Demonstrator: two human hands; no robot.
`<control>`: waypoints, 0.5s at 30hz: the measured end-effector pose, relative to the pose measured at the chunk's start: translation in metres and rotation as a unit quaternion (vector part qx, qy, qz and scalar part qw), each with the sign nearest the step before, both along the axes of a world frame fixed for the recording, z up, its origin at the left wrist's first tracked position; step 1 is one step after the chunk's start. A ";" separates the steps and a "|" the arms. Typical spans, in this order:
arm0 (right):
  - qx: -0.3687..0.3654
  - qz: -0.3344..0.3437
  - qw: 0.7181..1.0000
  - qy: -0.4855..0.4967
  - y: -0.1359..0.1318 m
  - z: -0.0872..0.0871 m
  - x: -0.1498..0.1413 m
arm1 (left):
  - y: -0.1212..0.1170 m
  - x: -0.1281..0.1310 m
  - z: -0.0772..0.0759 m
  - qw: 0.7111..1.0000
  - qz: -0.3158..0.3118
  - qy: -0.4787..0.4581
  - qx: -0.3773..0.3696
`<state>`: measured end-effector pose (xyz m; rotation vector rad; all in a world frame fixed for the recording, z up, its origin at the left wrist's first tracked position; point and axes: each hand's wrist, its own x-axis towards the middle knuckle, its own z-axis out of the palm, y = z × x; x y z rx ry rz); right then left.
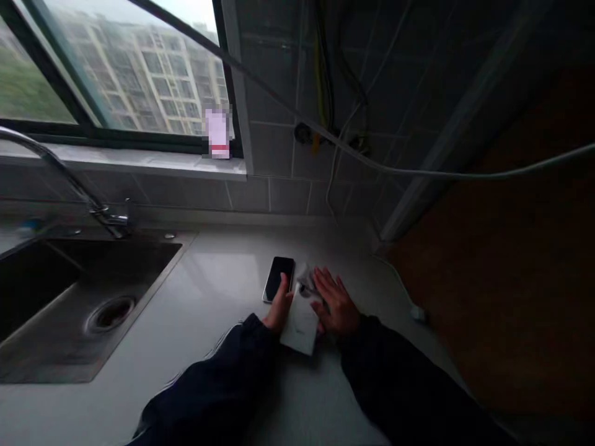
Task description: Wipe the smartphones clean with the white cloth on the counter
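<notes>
Through the head camera I see both my hands down on the tabletop (211, 347), just right of the steel sink (153, 288). A white box (300, 325) lies between them, angled across the near part of the tabletop, with a crumpled clear plastic film (307, 275) bunched at its far end. A black phone (277, 279) lies screen up just left of the box, its dark glass showing nothing.

My left hand (280, 303) sits against the phone's near edge and the box's left side, with its fingers pointing far. I can't tell whether it is gripping either one. My right hand (338, 301) is spread open, with its fingers (323, 282) on the film at the box's right side, and it isn't clenched.

I judge the step in hand to be handling the box and its film, with the phone close by. The next move calls for a clear hold on the box, and care around the phone.
</notes>
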<state>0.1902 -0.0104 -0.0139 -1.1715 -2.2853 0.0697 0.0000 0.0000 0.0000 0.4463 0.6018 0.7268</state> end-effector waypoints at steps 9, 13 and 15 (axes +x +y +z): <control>-0.007 0.103 0.994 -0.032 -0.011 0.002 -0.011 | 0.003 0.002 0.001 0.994 0.105 -0.032 -0.022; 0.025 0.199 0.980 0.009 -0.026 0.004 -0.024 | 0.003 -0.003 0.000 0.997 0.060 -0.052 -0.018; 0.035 0.253 0.966 0.029 -0.032 0.008 -0.028 | 0.004 -0.007 -0.005 0.998 0.029 -0.057 0.003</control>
